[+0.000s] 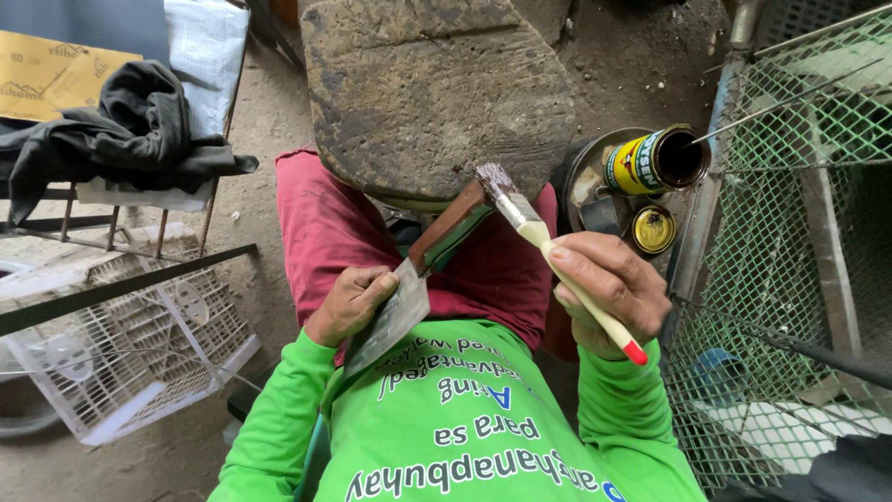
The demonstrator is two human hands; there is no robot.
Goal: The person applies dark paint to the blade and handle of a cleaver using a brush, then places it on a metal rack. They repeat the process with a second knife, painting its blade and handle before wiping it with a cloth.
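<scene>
A dark jacket [121,130] is draped over a metal rack [139,232] at the 10 o'clock position of the view, with yellow sandpaper sheets [56,74] lying behind it. A white plastic basket [139,353] is seen on its side on the dirt floor at 8 o'clock.

The left hand [351,302] is positioned slightly left of centre, above the green long-sleeved shirt [455,418]. Its fingers are curled together and clamped on the metal blade of a scraper [409,293]. The scraper is held tilted, with its dark handle pointing towards 1 o'clock and its blade towards 7 o'clock. Red trousers [316,214] are visible behind the hand, and a worn shoe sole [427,93] fills the 12 o'clock area.

The right hand [609,293] is held just right of centre. Its fingers are closed around the pale wooden handle of a paintbrush [539,237], with the thumb pressed along the top of the handle. The brush is angled so that its dark bristles point towards 11 o'clock and its red handle tip towards 5 o'clock. The bristles are located just beside the scraper handle; whether they touch it cannot be told.

An open paint can [655,160], yellow and green, is placed at 2 o'clock, tilted with its mouth towards the right and a thin rod [790,102] resting in it. Its lid [653,230] lies just below it. A green wire mesh panel [799,232] occupies the 3 o'clock side of the view.
</scene>
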